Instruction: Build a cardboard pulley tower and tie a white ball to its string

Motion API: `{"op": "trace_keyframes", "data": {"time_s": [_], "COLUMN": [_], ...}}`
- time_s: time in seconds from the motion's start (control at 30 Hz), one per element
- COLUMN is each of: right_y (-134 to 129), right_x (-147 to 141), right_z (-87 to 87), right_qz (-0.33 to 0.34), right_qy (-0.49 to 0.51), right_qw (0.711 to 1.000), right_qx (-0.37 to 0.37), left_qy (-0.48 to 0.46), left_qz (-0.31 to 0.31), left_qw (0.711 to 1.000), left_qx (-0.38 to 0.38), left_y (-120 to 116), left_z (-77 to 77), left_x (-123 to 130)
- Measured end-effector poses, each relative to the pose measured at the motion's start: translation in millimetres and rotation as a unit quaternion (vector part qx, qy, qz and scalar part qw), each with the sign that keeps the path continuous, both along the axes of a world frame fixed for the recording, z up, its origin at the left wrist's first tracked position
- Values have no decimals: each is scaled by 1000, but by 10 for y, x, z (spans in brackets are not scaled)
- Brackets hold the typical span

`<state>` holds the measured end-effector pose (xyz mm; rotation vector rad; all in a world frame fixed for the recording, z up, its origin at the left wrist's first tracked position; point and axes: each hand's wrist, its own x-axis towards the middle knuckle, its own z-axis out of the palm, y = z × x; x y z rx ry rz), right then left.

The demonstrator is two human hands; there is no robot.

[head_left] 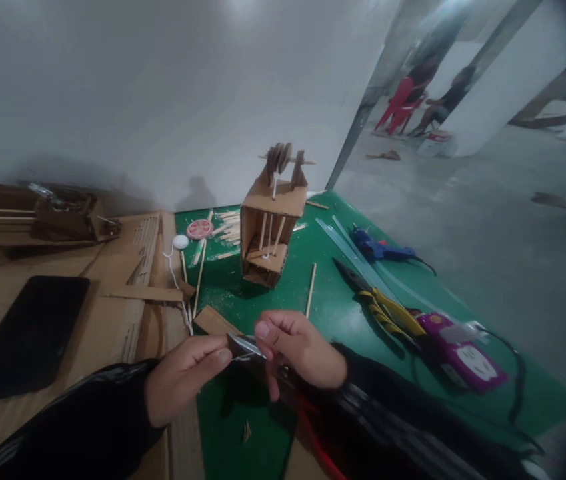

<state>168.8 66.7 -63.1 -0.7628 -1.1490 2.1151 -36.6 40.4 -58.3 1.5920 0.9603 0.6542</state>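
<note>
Over the green tabletop [307,293], my left hand [187,373] is closed, thumb against forefinger, on something I cannot make out; a thin white piece shows by its fingertips. My right hand [295,350] is closed around a pair of scissors [247,345], whose blades point left and reach close to my left fingertips. Its handles are mostly hidden under the hand. A cardboard strip [215,322] lies just behind the scissors. Beyond my hands stands an upright cardboard frame [275,200] with round discs on a stick at its top and white string hanging inside.
Pliers [387,310], a blue glue gun [380,247], clear strips and a purple box [463,353] lie on the right. Sticks and a red disc [199,229] are at the back left. Cardboard with a black tablet [27,333] covers the left. People sit far off.
</note>
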Motion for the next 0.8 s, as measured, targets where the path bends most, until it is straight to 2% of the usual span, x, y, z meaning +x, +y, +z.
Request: {"op": "trace_keyframes", "data": {"time_s": [0.13,0.27,0.4,0.5,0.6,0.67,0.8], "right_y": [54,169,280,329,340,316,191], "right_x": [36,156,326,445,542,594,674], "right_z": [21,135,266,323,347,359,390], "right_qz": [6,-84,-162,-154,-124,-98,14], "right_qy": [-29,-80,-144,-234,-338,-398,-509], "right_qw": [999,984,947,890,803,758,701], "right_qx": [29,136,236,359,475,507,499], "left_qy": [35,1,5,21,47,57,60], "left_qz": [60,150,177,198,210,212,208], "left_qw": [990,961,952,950,948,946,946], "left_qx": [119,232,250,242,236,238,242], "left_y": [-38,-50,-9,8,7,5,-1], "left_z": [-102,-123,-81,-59,-53,-51,-36], "left_x": [-20,-54,-76,-63,-49,-50,-59]}}
